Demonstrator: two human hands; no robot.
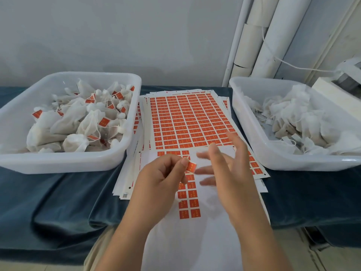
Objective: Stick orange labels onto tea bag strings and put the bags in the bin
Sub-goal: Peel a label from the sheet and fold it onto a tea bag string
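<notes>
**Label in hand**

Left hand (162, 174) pinched one orange label (191, 166) over the sheets (187, 118); right hand (231, 165) was spread and blurry beside it, holding nothing; tagged bags (78, 122) sat in the left bin (58, 163); plain bags (297, 114) in the right bin (312, 163).

A tight grid of orange labels (187, 122) covers white backing sheets (195, 241). The left bin (58, 163) and right bin (312, 163) are translucent white, the tea bags (64, 122) white, the tablecloth (58, 202) dark teal.

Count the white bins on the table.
2. The left bin holds tea bags with orange labels; the right bin holds unlabelled bags. No other shows, though more could sit outside the frame.
</notes>
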